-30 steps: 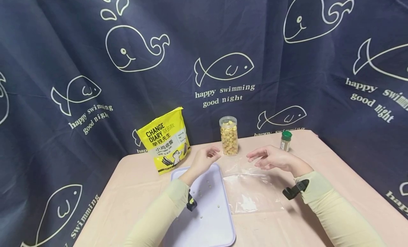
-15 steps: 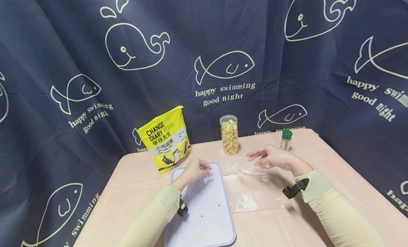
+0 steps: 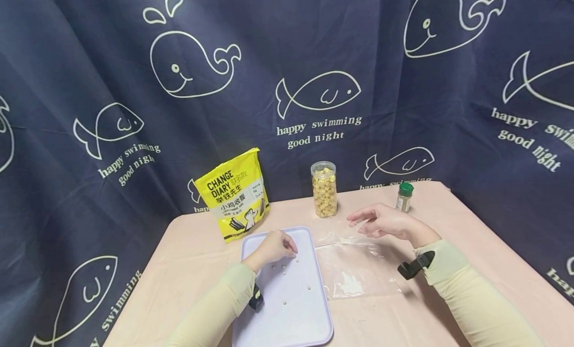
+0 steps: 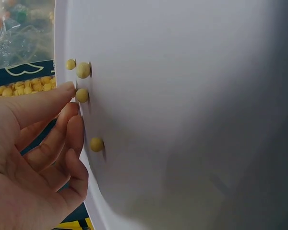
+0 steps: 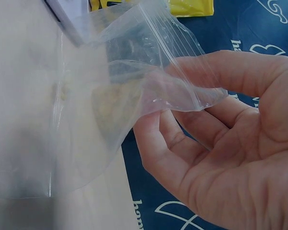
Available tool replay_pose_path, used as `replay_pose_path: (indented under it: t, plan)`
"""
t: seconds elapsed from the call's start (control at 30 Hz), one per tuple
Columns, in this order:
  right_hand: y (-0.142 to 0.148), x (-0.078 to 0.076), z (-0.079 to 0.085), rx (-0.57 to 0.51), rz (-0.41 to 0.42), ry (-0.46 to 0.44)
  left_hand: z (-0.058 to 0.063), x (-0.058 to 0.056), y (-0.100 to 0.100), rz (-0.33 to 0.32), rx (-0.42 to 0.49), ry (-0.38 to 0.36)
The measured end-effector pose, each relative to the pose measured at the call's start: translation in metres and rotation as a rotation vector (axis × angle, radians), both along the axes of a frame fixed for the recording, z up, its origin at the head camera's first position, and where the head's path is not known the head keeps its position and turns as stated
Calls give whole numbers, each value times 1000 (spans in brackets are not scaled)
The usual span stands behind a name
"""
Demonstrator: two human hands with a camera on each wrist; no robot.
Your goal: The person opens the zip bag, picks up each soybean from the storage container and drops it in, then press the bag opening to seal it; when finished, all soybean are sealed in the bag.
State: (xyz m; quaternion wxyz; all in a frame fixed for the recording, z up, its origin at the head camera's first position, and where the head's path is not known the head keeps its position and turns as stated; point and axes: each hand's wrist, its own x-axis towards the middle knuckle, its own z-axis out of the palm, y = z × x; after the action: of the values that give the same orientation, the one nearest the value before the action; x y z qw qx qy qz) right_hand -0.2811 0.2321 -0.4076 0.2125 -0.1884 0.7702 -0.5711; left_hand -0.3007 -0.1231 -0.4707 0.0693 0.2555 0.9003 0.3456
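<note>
- While the right grip (image 3: pixel 381 222) clamps the mouth edge of the clear zip bag (image 3: pixel 360 272), pinching its thin film between thumb and fingers, the left grip (image 3: pixel 273 245) is over the lilac tray (image 3: pixel 287 329); picking up loose beans looks like the step in hand.
- Its fingers curl, with thumb and index tips close together at the nearest dried bean (image 4: pixel 81 96); I cannot tell whether they are clamped on it or merely beside it.
- Other dried beans (image 4: pixel 96 144) lie loose on the same tray, some near those fingertips, others farther down toward the person.
- Because such round beans probably roll at a sideways nudge, pinch straight down across the middle with soft pads, pressing lightly; the raised rim could serve as a backstop.
- A short, low carry should suit, since the bag lies on the desk (image 3: pixel 170 272) right beside the tray.
- Holding the bag's mouth wide and steady matters: sagging film could knock a bean away. How far it gapes is hard to judge.
- Keep sleeves and knuckles off the popcorn jar (image 3: pixel 324 195) and the yellow snack bag (image 3: pixel 233 197), both standing near the tray's far end.
</note>
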Motion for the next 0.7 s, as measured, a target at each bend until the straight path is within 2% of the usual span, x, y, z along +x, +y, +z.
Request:
replay_pose_path:
  t: [0.17,0.27,0.37,0.53,0.7]
  plan:
    - [1,0,0,3,-3,-5,1,-1,2,-3,4,16]
    - [1,-1,-1,3,-1,-5,4,-3,4,12,55,9]
    - [0,-1,-1,-2,4,-5,8,-8,8,43,129,37]
    - [1,-1,-2,-1,-2,-7,21,-13,20,99,248,122]
    - [2,-2,-3,0,1,-7,38,-12,37,128,332,161]
